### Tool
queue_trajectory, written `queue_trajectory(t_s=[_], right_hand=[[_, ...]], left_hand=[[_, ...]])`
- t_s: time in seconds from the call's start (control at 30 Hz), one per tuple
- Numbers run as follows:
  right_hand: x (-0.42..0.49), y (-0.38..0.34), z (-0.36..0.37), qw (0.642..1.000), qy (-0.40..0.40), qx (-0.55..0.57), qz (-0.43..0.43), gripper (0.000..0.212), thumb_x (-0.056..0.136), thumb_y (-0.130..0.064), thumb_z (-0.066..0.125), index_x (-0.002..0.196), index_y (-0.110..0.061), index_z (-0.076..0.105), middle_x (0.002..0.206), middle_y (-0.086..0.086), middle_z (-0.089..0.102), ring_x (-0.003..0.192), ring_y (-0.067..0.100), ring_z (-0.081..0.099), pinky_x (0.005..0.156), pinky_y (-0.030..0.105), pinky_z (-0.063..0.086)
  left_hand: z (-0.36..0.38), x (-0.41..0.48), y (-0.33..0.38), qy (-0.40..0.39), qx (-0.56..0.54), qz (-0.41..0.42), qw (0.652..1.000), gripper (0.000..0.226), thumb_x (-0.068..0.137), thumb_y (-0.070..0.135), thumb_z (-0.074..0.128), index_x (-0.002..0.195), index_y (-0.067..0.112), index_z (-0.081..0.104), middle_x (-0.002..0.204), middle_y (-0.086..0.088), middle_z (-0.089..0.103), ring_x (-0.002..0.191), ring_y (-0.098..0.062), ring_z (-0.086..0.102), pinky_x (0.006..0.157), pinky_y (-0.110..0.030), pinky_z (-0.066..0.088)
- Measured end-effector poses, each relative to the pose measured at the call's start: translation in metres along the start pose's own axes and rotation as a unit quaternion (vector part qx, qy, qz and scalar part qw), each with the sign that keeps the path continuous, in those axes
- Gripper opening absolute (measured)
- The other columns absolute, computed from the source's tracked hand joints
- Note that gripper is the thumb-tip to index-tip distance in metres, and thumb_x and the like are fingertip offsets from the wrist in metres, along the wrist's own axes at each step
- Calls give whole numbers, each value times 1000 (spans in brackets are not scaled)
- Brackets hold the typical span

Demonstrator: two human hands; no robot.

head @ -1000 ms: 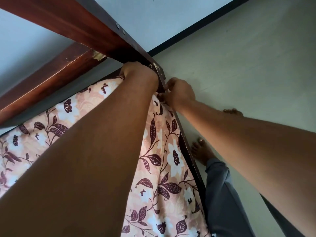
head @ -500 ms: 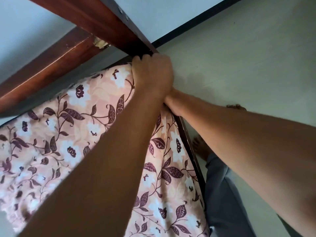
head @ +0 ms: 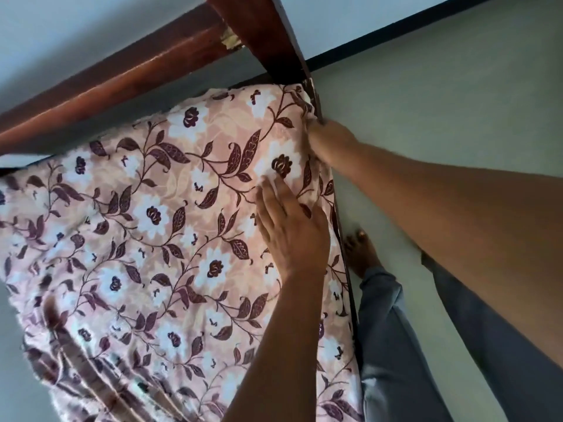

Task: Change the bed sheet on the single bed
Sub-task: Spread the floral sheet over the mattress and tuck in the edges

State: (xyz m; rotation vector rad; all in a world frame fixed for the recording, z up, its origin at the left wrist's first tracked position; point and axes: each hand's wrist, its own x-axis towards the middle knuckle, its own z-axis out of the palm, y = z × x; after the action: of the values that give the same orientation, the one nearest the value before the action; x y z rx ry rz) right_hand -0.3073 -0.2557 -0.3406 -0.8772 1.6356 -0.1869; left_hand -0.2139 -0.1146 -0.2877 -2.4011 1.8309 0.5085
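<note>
The floral bed sheet (head: 170, 239) covers the mattress up to its far corner, which sits just below the dark wooden bedpost (head: 268, 38), the landmark for everything here. The person's 2 hands work that corner, apart from each other.

The left hand (head: 292, 229) lies flat on top of the sheet, nearer the person than the bedpost, fingers straight and spread toward the corner. It most likely presses the cloth down so the top stays smooth and does not ride up while the edge is handled.

The right hand (head: 329, 141) sits just below the bedpost, at the side edge of the mattress, against the dark bed rail (head: 342, 239) that runs back from the post. Its fingers disappear into the cloth at that edge, so whether they pinch the sheet or push it with straight fingers cannot be told; the placement suggests tucking the sheet between mattress and rail.

Farther from the bedpost, toward the near left, the sheet is rumpled and hangs loose, so that part probably remains to be fitted. The person's bare foot (head: 362, 254) stands on the floor (head: 441, 102) beside the rail.
</note>
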Motion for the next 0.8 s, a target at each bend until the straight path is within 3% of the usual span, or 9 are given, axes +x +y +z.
queue_trajectory(t_s=[0.1, 0.17, 0.2, 0.27, 0.37, 0.53, 0.67, 0.73, 0.8], right_hand=[[-27, 15, 16, 972, 193, -100, -91, 59, 99, -55, 28, 130, -13, 56, 129, 15, 57, 120, 34, 52, 94, 37, 38], [-52, 20, 23, 914, 250, -196, -251, 52, 100, -47, 37, 133, -12, 54, 135, 16, 53, 126, 32, 48, 101, 37, 39], [-63, 20, 26, 877, 231, -238, -348, 51, 101, -44, 40, 136, -11, 53, 142, 18, 51, 132, 33, 46, 109, 40, 38], [-74, 24, 35, 773, 79, -354, -520, 55, 102, -45, 40, 146, -12, 47, 157, 18, 38, 147, 34, 34, 121, 46, 28], [-63, 37, 35, 618, -103, -543, -559, 68, 100, -59, 27, 159, -26, 24, 170, 10, 9, 156, 30, 7, 126, 50, 10], [-54, 49, 3, 556, -106, -618, -546, 74, 96, -70, 7, 161, -35, -2, 169, 7, -12, 155, 33, -13, 125, 53, -1], [-73, 41, -8, 519, -120, -681, -502, 81, 98, -58, 39, 162, -29, -2, 167, 17, -17, 151, 40, -20, 123, 62, 2], [-89, 31, -3, 529, -118, -692, -477, 70, 99, -43, 51, 159, -21, 22, 166, 26, 6, 152, 48, 4, 122, 63, 13], [-110, 19, 11, 535, -124, -668, -502, 43, 100, -33, 50, 139, -14, 53, 149, 22, 44, 137, 44, 42, 112, 58, 36]], left_hand=[[9, -25, -11, -3, -12, -70, 997, 96, 93, 60, 49, 159, 11, -1, 167, -14, 4, 154, -31, 1, 124, -52, 6], [16, -43, -20, -17, -22, -137, 990, 110, 87, 72, 48, 158, 12, -12, 167, -15, -6, 154, -30, -8, 124, -54, 1], [20, -49, -23, -26, -23, -164, 986, 117, 84, 78, 47, 157, 10, -15, 166, -15, -10, 154, -30, -12, 124, -55, 0], [29, -63, -29, -48, -31, -211, 976, 125, 79, 83, 45, 155, 8, -19, 166, -13, -17, 153, -29, -17, 123, -57, -2], [44, -90, -25, -79, -24, -243, 966, 119, 83, 80, 41, 152, 11, -27, 162, -11, -29, 150, -29, -28, 120, -62, -7], [58, -118, 6, -118, -20, -249, 961, 98, 91, 62, 36, 147, 20, -33, 159, -10, -37, 144, -37, -37, 116, -68, -11], [49, -139, 21, -71, -88, -243, 963, 90, 92, 50, 44, 159, 22, -9, 167, -2, -18, 150, -32, -25, 120, -60, -9], [44, -147, 17, -45, -141, -242, 959, 79, 96, 43, 45, 161, 21, 6, 169, 1, -1, 155, -23, -8, 125, -49, -1], [33, -162, -2, -20, -183, -272, 945, 66, 101, 39, 44, 159, 17, 22, 166, -2, 19, 154, -21, 13, 125, -41, 15]])
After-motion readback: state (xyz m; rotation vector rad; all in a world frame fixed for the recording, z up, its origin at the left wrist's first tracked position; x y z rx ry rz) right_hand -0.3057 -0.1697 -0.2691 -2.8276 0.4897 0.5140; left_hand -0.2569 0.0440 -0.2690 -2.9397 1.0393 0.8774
